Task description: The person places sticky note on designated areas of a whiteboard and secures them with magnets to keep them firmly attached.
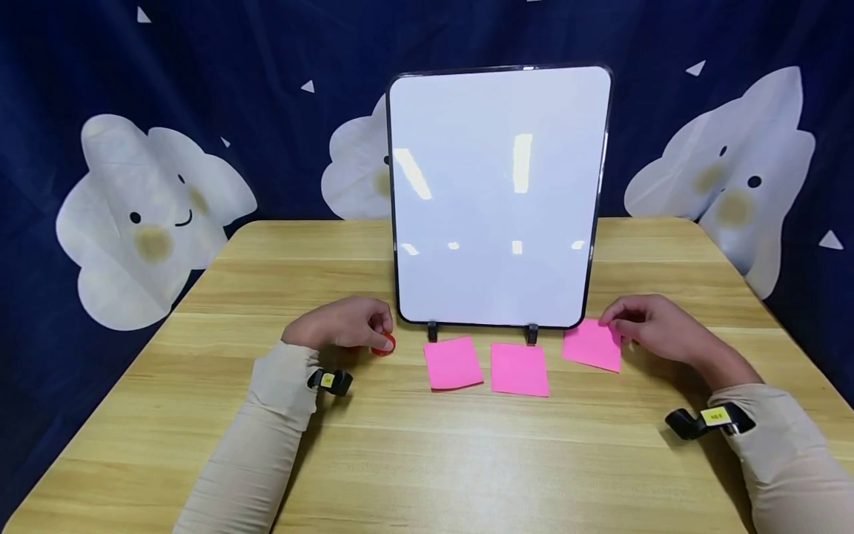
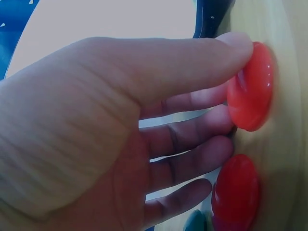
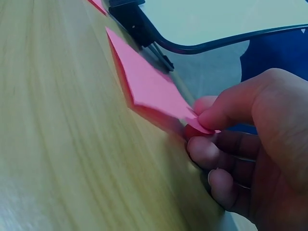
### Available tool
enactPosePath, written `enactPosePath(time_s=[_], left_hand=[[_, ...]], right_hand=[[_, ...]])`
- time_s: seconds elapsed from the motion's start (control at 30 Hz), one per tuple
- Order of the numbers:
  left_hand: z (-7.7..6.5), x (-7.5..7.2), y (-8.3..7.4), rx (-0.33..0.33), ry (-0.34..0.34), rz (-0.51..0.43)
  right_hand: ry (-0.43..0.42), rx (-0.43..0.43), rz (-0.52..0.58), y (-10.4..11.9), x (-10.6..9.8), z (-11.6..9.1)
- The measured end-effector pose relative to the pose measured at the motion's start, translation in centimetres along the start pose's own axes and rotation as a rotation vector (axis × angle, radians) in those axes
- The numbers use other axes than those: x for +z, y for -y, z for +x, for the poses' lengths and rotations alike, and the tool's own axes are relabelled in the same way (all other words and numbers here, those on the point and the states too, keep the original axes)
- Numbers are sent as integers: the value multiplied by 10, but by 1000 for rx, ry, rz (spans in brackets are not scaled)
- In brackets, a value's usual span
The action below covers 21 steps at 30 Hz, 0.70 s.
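While the left hand (image 1: pixel 350 324) pinches a red disc (image 2: pixel 254 91) left of the board (image 1: pixel 494 200) | right hand (image 1: pixel 659 331) pinches right note (image 1: pixel 590 345) by board's near right corner | left note (image 1: pixel 454 363), middle note (image 1: pixel 520 370) lie nearer than board

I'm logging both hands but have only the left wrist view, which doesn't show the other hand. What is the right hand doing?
Observer: The right hand pinches a pink note at its edge between its fingers.
Operator: Anything like it nearby?
Observer: Yes, two more lie side by side in front of the whiteboard: a left note and a middle note.
Operator: My picture cuts the whiteboard off. Is there writing on it?
Observer: None that I can see; in the head view its whole face shows only bright reflections.
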<state>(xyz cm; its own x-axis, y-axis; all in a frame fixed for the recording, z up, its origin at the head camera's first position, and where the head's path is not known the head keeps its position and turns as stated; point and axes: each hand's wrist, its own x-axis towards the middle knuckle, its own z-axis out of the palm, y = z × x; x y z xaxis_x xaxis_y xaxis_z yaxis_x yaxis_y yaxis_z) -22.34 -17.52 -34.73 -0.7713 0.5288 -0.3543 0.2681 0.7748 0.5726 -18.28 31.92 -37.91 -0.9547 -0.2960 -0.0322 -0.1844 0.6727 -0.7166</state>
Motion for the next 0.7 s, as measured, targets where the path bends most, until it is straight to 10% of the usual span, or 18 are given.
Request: enactPosePath(time_s=[0.7], left_hand=[[1,1,1,-23,-78,26]], right_hand=[[-92,39,29,-1,1,0]])
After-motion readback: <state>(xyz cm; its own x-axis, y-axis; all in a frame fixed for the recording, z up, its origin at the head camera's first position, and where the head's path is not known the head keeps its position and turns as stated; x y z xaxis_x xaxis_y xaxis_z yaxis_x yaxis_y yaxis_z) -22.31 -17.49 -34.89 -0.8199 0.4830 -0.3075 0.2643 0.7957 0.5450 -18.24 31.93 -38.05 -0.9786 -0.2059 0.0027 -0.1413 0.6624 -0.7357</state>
